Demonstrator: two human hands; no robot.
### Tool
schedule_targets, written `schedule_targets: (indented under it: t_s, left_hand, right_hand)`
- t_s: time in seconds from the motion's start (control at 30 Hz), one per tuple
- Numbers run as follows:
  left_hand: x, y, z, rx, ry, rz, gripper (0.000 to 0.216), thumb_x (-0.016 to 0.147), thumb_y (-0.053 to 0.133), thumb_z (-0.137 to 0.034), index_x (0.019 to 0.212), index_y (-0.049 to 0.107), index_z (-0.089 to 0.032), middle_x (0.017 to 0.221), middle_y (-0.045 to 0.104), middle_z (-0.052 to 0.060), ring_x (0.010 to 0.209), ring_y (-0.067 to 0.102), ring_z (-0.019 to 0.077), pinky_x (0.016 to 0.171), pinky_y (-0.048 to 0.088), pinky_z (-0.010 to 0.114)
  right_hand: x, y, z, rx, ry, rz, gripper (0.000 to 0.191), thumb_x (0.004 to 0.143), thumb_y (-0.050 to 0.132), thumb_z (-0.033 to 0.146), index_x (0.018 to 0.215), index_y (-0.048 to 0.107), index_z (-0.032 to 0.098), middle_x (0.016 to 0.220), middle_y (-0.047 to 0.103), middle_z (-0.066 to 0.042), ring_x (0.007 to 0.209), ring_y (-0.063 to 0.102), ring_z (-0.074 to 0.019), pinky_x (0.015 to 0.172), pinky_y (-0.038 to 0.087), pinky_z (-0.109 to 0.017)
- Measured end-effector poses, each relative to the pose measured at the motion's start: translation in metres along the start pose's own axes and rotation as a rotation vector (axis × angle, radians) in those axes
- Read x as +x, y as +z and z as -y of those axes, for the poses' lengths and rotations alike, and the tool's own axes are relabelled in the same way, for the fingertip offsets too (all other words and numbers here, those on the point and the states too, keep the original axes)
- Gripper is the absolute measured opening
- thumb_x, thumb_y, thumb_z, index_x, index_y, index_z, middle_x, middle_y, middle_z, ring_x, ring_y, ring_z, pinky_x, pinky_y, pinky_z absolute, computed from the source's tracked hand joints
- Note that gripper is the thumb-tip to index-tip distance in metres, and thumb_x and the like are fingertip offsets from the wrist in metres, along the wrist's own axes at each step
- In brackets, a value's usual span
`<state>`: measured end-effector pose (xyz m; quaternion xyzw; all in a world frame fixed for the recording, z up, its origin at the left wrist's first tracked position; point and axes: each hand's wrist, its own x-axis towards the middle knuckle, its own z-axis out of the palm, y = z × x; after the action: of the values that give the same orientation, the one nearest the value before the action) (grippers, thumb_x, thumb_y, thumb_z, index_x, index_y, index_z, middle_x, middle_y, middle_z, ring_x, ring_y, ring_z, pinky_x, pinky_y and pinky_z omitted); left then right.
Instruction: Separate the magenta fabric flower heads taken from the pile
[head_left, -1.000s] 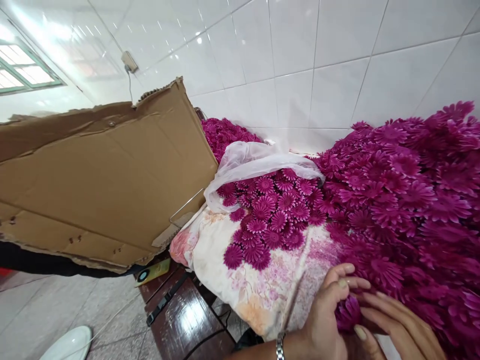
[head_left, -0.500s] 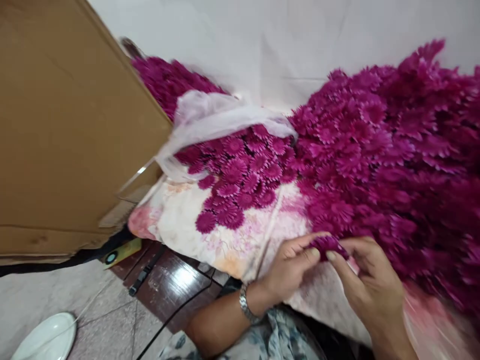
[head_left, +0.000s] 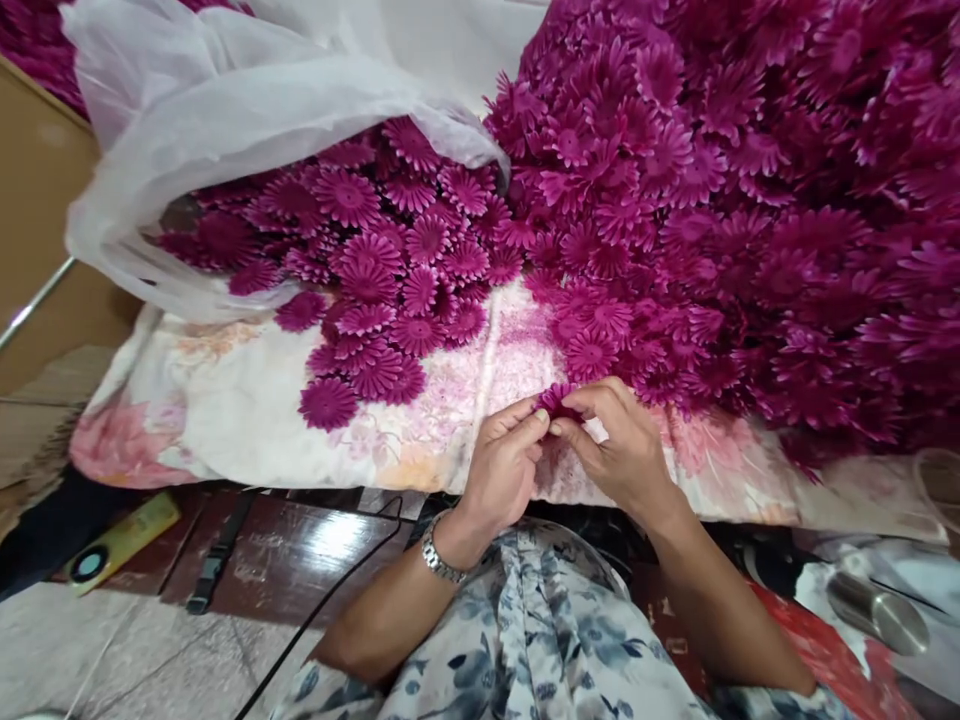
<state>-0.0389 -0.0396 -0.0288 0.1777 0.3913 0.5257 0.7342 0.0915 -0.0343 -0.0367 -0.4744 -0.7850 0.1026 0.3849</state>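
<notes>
A small magenta artificial flower (head_left: 556, 398) is pinched between both hands, just above the near edge of the cloth. My left hand (head_left: 504, 460), with a metal watch on its wrist, grips the flower's left side between thumb and forefinger. On the other side my right hand (head_left: 622, 445) pinches it with thumb and fingertips. Loose flower heads (head_left: 367, 285) spill from a white plastic bag (head_left: 247, 110) to the left. A large heap of the same magenta flowers (head_left: 720, 230) rises behind and to the right of my hands.
Floral cloth (head_left: 247, 400) covers the work surface. At far left stands a cardboard box (head_left: 45, 220). Below the edge are a dark red wooden surface (head_left: 292, 540), a black strap buckle (head_left: 214, 570) and a yellow item (head_left: 124, 545). A metal cup (head_left: 877, 610) lies at lower right.
The view has swung right and down, so the box has shifted toward the left edge and the metal cup shows. Both hands still hold the flower between them.
</notes>
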Motion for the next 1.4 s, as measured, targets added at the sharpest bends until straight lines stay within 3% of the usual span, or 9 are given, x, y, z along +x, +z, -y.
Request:
schedule_targets:
  t_s: [0.13,0.27,0.63,0.87,1.03,1.17,1.4]
  left_hand:
    - [-0.004,-0.005,0.003,0.102,0.006,0.088,0.017,0.071,0.07,-0.02,0.087,0.074,-0.014,0.076,0.069,0.003,0.074,0.058,0.0117,0.075,0.044,0.022]
    - [-0.003,-0.005,0.002,0.167,0.016,0.083,0.024,0.07,0.073,-0.023,0.092,0.074,-0.014,0.079,0.071,0.004,0.073,0.061,0.014,0.073,0.047,0.024]
    - [0.005,-0.003,0.001,0.13,0.013,-0.054,0.03,0.055,0.082,-0.024,0.082,0.075,-0.013,0.073,0.072,0.004,0.077,0.065,0.0193,0.077,0.052,0.03]
    - [0.004,-0.006,0.005,0.087,0.017,-0.054,0.023,0.057,0.081,-0.02,0.077,0.074,-0.014,0.075,0.073,0.003,0.069,0.063,0.012,0.071,0.049,0.022]
    - [0.003,-0.01,0.005,0.005,0.05,-0.044,0.017,0.061,0.078,-0.02,0.077,0.073,-0.016,0.072,0.071,0.0,0.066,0.061,0.0088,0.07,0.047,0.019]
    - [0.002,-0.012,0.003,-0.015,0.009,0.005,0.02,0.062,0.077,-0.022,0.08,0.075,-0.014,0.072,0.071,0.003,0.068,0.06,0.0102,0.07,0.047,0.02]
    - [0.002,-0.015,0.003,-0.023,0.007,-0.009,0.016,0.058,0.079,-0.026,0.069,0.074,-0.015,0.06,0.065,0.0,0.059,0.054,0.0085,0.062,0.044,0.02]
  right_hand:
    - [0.004,-0.002,0.0,0.093,0.043,0.018,0.009,0.083,0.055,0.012,0.082,0.051,0.02,0.072,0.052,0.001,0.068,0.052,-0.0113,0.061,0.046,-0.024]
    - [0.008,-0.002,0.005,0.137,0.093,0.023,0.011,0.082,0.052,0.01,0.079,0.052,0.02,0.07,0.052,0.001,0.066,0.052,-0.0109,0.06,0.045,-0.023]
    - [0.011,0.001,0.01,0.163,0.186,-0.005,0.01,0.083,0.048,0.015,0.076,0.053,0.019,0.069,0.055,-0.001,0.063,0.053,-0.0114,0.059,0.044,-0.023]
    - [0.006,-0.002,0.009,0.221,0.216,0.022,0.011,0.085,0.047,0.014,0.078,0.055,0.019,0.07,0.056,-0.001,0.066,0.055,-0.0114,0.062,0.046,-0.023]
    - [0.002,-0.001,0.006,0.187,0.149,0.057,0.011,0.088,0.05,0.019,0.096,0.057,0.017,0.082,0.059,-0.004,0.077,0.058,-0.0124,0.07,0.048,-0.025]
    - [0.002,0.001,0.004,0.117,0.119,0.048,0.007,0.084,0.059,0.022,0.087,0.055,0.019,0.074,0.054,0.0,0.07,0.054,-0.0116,0.064,0.046,-0.024]
    - [0.003,-0.001,0.001,0.105,0.059,0.035,0.005,0.087,0.052,0.014,0.087,0.056,0.018,0.074,0.059,-0.002,0.069,0.058,-0.0114,0.064,0.047,-0.024]
